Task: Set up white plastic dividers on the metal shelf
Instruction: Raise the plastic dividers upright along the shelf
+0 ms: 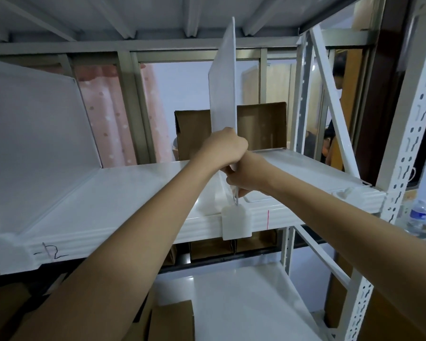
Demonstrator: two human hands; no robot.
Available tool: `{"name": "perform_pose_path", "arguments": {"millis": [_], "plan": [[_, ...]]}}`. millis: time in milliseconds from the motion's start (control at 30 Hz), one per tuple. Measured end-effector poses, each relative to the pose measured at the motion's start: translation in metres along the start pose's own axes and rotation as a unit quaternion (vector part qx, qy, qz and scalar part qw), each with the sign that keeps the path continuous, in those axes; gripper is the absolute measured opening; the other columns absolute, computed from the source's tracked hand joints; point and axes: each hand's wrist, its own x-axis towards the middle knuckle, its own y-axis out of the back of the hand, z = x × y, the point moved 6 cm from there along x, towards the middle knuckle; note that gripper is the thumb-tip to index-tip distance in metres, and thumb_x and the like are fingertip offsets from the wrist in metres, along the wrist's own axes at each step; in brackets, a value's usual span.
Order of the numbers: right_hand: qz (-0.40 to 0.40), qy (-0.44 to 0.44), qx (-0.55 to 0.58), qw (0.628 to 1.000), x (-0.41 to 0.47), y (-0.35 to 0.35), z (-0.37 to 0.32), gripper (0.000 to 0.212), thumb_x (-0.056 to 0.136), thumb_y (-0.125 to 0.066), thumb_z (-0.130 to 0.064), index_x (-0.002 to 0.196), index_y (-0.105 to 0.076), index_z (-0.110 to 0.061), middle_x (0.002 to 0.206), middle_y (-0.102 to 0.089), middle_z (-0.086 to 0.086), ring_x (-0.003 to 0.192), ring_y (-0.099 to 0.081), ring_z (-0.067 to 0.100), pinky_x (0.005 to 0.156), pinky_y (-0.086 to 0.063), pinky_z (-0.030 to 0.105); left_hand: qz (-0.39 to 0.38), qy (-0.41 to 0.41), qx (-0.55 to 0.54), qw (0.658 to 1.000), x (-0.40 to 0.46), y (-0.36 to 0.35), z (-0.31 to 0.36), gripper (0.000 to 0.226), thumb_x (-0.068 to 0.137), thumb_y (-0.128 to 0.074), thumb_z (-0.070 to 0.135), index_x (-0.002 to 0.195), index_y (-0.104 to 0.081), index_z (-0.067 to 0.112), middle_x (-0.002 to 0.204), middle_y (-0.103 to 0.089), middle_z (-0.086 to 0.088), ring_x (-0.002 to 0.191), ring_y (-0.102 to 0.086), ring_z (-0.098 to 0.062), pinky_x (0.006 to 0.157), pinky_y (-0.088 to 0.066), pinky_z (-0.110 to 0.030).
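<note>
Two bare hands are gripping one white divider (223, 94) near its bottom front corner. The left hand (223, 148) is sitting higher, its fingers curled tight round the panel's near edge. The right hand (246, 174) is sitting just below and touching it, fingers wrapped round the same edge, with the thumb showing underneath.

The divider is rising straight up from the fingers, its long axis close to vertical and its top leaning slightly back toward the underside of the tier above. Just below the right hand's fingers, a thin metal pin (236, 196) is running down from the panel's corner into a white clip (236, 223) hooked over the front lip of the shelf (133, 193). The right hand is the nearer one to that clip, so seating the corner probably depends on it pressing down while the left hand is steadying the panel upright.

Far left of the hands, a second divider (35, 124) is already standing on the shelf. Behind the panel, a cardboard box (261, 129) is sitting at the shelf's back. A red mark (268, 219) is showing on the lip, right of the clip.
</note>
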Motion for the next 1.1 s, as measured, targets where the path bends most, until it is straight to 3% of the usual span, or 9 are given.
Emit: {"name": "perform_pose_path", "arguments": {"millis": [133, 367, 533, 633, 733, 833, 933, 1000, 1100], "plan": [[0.009, -0.005, -0.062, 0.998, -0.001, -0.010, 0.009, 0.009, 0.093, -0.052, -0.008, 0.098, -0.059, -0.007, 0.073, -0.062, 0.002, 0.067, -0.068, 0.019, 0.067, -0.054, 0.025, -0.009, 0.008, 0.008, 1.000, -0.002, -0.014, -0.011, 0.038, 0.094, -0.038, 0.014, 0.128, -0.045, 0.000, 0.119, -0.057, -0.018, 0.096, -0.065, -0.034, 0.091, -0.055, -0.042], [0.044, 0.011, -0.144, 0.988, 0.011, -0.010, 0.013, 0.012, 0.089, -0.055, -0.016, 0.078, -0.051, -0.018, 0.061, -0.051, -0.006, 0.054, -0.051, 0.008, 0.054, -0.040, 0.023, 0.003, 0.003, 0.023, 1.000, 0.009, -0.015, -0.014, 0.037, 0.095, -0.037, 0.015, 0.128, -0.046, 0.001, 0.123, -0.056, -0.017, 0.101, -0.063, -0.032, 0.094, -0.052, -0.041], [0.055, 0.019, -0.110, 0.992, 0.004, -0.011, 0.011, 0.001, 0.091, -0.054, -0.016, 0.091, -0.053, -0.016, 0.070, -0.056, -0.002, 0.062, -0.058, 0.018, 0.063, -0.049, 0.028, 0.004, 0.005, 0.024, 1.000, 0.009, -0.018, -0.017, 0.034, 0.095, -0.037, 0.016, 0.124, -0.047, 0.002, 0.102, -0.055, -0.013, 0.096, -0.065, -0.031, 0.090, -0.054, -0.039], [0.052, 0.022, -0.103, 0.993, 0.001, -0.012, 0.010, 0.006, 0.091, -0.054, -0.017, 0.097, -0.054, -0.015, 0.085, -0.063, 0.002, 0.060, -0.059, 0.016, 0.060, -0.049, 0.027, -0.003, 0.004, 0.016, 1.000, 0.009, -0.017, -0.016, 0.025, 0.094, -0.037, 0.017, 0.113, -0.048, 0.004, 0.102, -0.058, -0.014, 0.094, -0.066, -0.032, 0.092, -0.054, -0.042], [0.032, 0.031, -0.108, 0.993, -0.002, -0.011, 0.010, 0.020, 0.094, -0.054, -0.022, 0.108, -0.059, -0.009, 0.103, -0.069, 0.008, 0.079, -0.066, 0.021, 0.076, -0.055, 0.032, -0.028, 0.008, 0.012, 1.000, 0.010, -0.018, -0.019, 0.020, 0.093, -0.040, 0.022, 0.100, -0.049, 0.006, 0.103, -0.063, -0.016, 0.091, -0.068, -0.031, 0.090, -0.055, -0.040], [-0.099, 0.018, 0.011, 0.995, -0.015, -0.006, 0.016, 0.032, 0.094, -0.058, -0.021, 0.119, -0.058, 0.000, 0.118, -0.064, 0.011, 0.100, -0.065, 0.024, 0.094, -0.054, 0.036, -0.117, 0.022, -0.059, 0.991, 0.003, -0.023, -0.036, 0.027, 0.094, -0.050, 0.034, 0.106, -0.051, 0.011, 0.106, -0.060, -0.011, 0.097, -0.066, -0.023, 0.091, -0.053, -0.034], [-0.178, -0.004, 0.124, 0.976, -0.023, 0.010, 0.037, 0.034, 0.093, -0.061, -0.017, 0.123, -0.058, -0.001, 0.126, -0.059, 0.010, 0.113, -0.060, 0.022, 0.100, -0.051, 0.034, -0.224, 0.043, -0.234, 0.945, -0.004, -0.025, -0.065, 0.039, 0.089, -0.065, 0.034, 0.116, -0.050, 0.011, 0.119, -0.055, -0.007, 0.113, -0.059, -0.021, 0.096, -0.050, -0.031], [-0.131, -0.020, 0.183, 0.974, -0.013, 0.022, 0.051, 0.034, 0.093, -0.059, -0.010, 0.127, -0.053, -0.005, 0.132, -0.053, 0.007, 0.118, -0.057, 0.022, 0.100, -0.050, 0.033, -0.198, 0.069, -0.317, 0.925, 0.006, -0.025, -0.087, 0.028, 0.087, -0.066, 0.028, 0.107, -0.053, 0.011, 0.112, -0.055, -0.008, 0.109, -0.060, -0.023, 0.093, -0.050, -0.031], [-0.053, -0.034, 0.286, 0.956, 0.015, 0.010, 0.058, 0.019, 0.098, -0.052, -0.013, 0.116, -0.054, -0.006, 0.128, -0.053, 0.015, 0.113, -0.057, 0.028, 0.094, -0.049, 0.030, -0.072, 0.142, -0.349, 0.924, 0.027, -0.032, -0.106, 0.014, 0.094, -0.044, 0.018, 0.083, -0.048, 0.010, 0.092, -0.046, -0.009, 0.084, -0.050, -0.023, 0.075, -0.045, -0.025]]}}
